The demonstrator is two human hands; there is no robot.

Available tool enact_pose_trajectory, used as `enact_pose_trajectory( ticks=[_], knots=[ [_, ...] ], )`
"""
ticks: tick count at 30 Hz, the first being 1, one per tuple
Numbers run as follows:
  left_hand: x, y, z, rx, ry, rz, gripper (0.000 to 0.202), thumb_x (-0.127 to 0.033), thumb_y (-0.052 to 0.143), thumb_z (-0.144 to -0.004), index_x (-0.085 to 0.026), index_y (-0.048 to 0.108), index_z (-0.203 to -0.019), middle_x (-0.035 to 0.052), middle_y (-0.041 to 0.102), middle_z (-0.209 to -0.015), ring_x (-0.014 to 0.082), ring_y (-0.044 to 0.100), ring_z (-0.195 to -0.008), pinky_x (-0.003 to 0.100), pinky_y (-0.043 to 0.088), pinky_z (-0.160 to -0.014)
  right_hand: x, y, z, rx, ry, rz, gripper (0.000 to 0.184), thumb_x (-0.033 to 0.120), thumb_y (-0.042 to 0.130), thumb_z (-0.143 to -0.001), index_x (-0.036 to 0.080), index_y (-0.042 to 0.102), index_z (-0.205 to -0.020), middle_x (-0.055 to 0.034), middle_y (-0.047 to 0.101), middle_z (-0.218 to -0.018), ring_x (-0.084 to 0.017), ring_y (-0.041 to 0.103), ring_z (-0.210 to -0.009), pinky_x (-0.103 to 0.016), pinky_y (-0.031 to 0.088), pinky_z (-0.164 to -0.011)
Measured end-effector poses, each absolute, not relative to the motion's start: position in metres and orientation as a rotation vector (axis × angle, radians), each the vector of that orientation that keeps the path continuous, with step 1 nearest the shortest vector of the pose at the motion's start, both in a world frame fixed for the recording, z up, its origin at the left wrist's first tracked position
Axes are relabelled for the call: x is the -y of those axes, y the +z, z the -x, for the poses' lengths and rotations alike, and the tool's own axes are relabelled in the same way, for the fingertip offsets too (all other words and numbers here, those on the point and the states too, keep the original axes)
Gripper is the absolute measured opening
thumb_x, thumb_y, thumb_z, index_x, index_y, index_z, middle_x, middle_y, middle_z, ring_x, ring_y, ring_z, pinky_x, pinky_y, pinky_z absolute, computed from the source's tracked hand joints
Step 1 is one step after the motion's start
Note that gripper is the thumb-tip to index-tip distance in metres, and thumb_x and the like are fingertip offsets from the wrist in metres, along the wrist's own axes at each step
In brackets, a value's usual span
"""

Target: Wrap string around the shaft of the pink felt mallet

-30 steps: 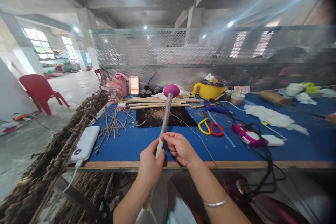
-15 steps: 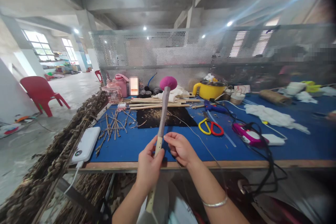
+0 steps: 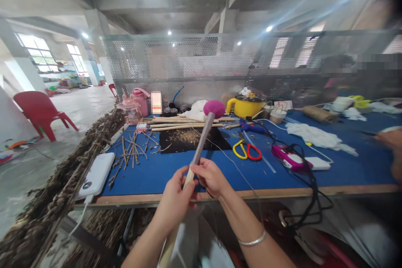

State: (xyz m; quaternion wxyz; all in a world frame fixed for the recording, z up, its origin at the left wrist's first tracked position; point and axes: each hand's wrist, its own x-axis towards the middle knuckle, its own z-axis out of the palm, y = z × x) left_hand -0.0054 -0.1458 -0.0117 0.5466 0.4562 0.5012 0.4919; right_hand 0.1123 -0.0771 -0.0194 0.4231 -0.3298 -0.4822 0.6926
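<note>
A long stick [image 3: 201,142] wrapped in grey, topped by a magenta fuzzy ball [image 3: 214,108], rises from my lap and leans up and to the right over the blue table [image 3: 176,171]. My left hand [image 3: 174,201] is closed around its bare wooden part near the table's front edge. My right hand [image 3: 210,176] pinches the stick just above, where the grey wrap ends. A thin thread [image 3: 238,171] runs from my hands across the table.
Yellow and red scissors [image 3: 246,150], a black mat [image 3: 188,139], loose twigs [image 3: 132,150], bare sticks [image 3: 182,124], a yellow pot [image 3: 246,106], a pink device with black cables [image 3: 290,157], white cloth [image 3: 317,136]. A white power bank [image 3: 97,173] sits left, by dried branches [image 3: 63,188]. Another person's hand [image 3: 392,142] shows at right.
The stick has tilted to the right, its magenta ball swinging right and lower. Both hands stayed on it; the view shifted slightly.
</note>
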Motion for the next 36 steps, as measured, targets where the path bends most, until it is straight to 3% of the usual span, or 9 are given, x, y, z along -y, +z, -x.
enact_pose_trajectory(
  ticks=[2,6,13,17,20,23,26,29,36],
  knots=[
    [0.141,-0.015,0.003,-1.396,1.381,-1.219,0.051,-0.036,0.060,-0.072,-0.016,0.045,-0.116,0.0050,0.062,-0.085,0.0083,0.056,-0.052,0.017,0.042,-0.045,0.077,-0.019,-0.108,1.196,1.707,0.839,0.037,0.038,0.073,-0.059,0.015,0.047,-0.072,0.0092,0.042,-0.043,0.000,0.021,-0.030,-0.017,0.009,-0.030],
    [0.132,-0.020,-0.001,-1.492,1.453,-1.377,0.028,-0.038,0.058,-0.074,-0.014,0.059,-0.088,0.0037,0.063,-0.076,0.0087,0.055,-0.053,0.018,0.042,-0.049,0.075,-0.019,-0.104,1.181,1.705,0.827,0.036,0.040,0.071,-0.062,0.015,0.048,-0.075,0.0094,0.041,-0.043,0.000,0.020,-0.029,-0.016,0.010,-0.029],
    [0.126,-0.021,-0.001,-1.087,1.338,-0.961,0.048,-0.043,0.065,-0.067,-0.012,0.054,-0.101,0.0036,0.063,-0.073,0.0085,0.058,-0.054,0.019,0.047,-0.051,0.072,-0.019,-0.118,1.116,1.866,0.749,0.038,0.036,0.071,-0.063,0.014,0.052,-0.088,0.0067,0.048,-0.051,0.000,0.022,-0.030,-0.015,0.009,-0.031],
    [0.132,-0.019,-0.001,-0.943,1.268,-0.843,0.049,-0.041,0.065,-0.067,-0.014,0.050,-0.106,0.0056,0.063,-0.081,0.0084,0.059,-0.055,0.020,0.049,-0.051,0.076,-0.020,-0.119,1.127,1.875,0.729,0.035,0.037,0.070,-0.064,0.014,0.052,-0.084,0.0058,0.049,-0.049,-0.001,0.029,-0.032,-0.014,0.011,-0.032],
    [0.138,-0.018,-0.002,-1.075,1.248,-0.967,0.045,-0.040,0.058,-0.074,-0.015,0.048,-0.109,0.0071,0.063,-0.085,0.0111,0.060,-0.059,0.022,0.049,-0.053,0.078,-0.021,-0.113,1.123,1.809,0.746,0.035,0.037,0.072,-0.061,0.015,0.051,-0.078,0.0046,0.051,-0.052,-0.004,0.038,-0.037,-0.014,0.019,-0.033],
    [0.139,-0.018,0.001,-1.368,1.342,-1.313,0.041,-0.034,0.063,-0.070,-0.016,0.055,-0.106,0.0068,0.065,-0.087,0.0136,0.060,-0.066,0.024,0.048,-0.061,0.079,-0.021,-0.107,1.154,1.753,0.731,0.037,0.036,0.074,-0.059,0.015,0.051,-0.077,0.0018,0.056,-0.059,-0.006,0.047,-0.044,-0.016,0.028,-0.037],
    [0.134,-0.022,0.004,-1.492,1.394,-1.530,0.027,-0.031,0.060,-0.072,-0.015,0.063,-0.094,0.0063,0.067,-0.083,0.0142,0.059,-0.068,0.025,0.046,-0.066,0.077,-0.022,-0.108,1.226,1.714,0.734,0.036,0.038,0.071,-0.063,0.015,0.051,-0.081,0.0052,0.051,-0.053,-0.002,0.034,-0.035,-0.016,0.020,-0.033],
    [0.127,-0.026,0.007,-1.385,1.382,-1.497,0.032,-0.038,0.053,-0.078,-0.013,0.063,-0.095,0.0061,0.066,-0.077,0.0136,0.059,-0.064,0.023,0.046,-0.061,0.075,-0.023,-0.113,1.317,1.737,0.728,0.034,0.039,0.067,-0.068,0.016,0.049,-0.086,0.0097,0.041,-0.047,-0.001,0.019,-0.031,-0.017,0.011,-0.031],
    [0.121,-0.025,0.019,-1.083,1.230,-1.200,0.039,-0.045,0.054,-0.075,-0.012,0.055,-0.094,0.0011,0.057,-0.071,0.0057,0.050,-0.046,0.019,0.043,-0.046,0.075,-0.019,-0.115,1.401,1.778,0.716,0.030,0.038,0.061,-0.072,0.015,0.052,-0.088,0.0065,0.047,-0.054,-0.001,0.020,-0.033,-0.018,0.008,-0.032]
  ],
)
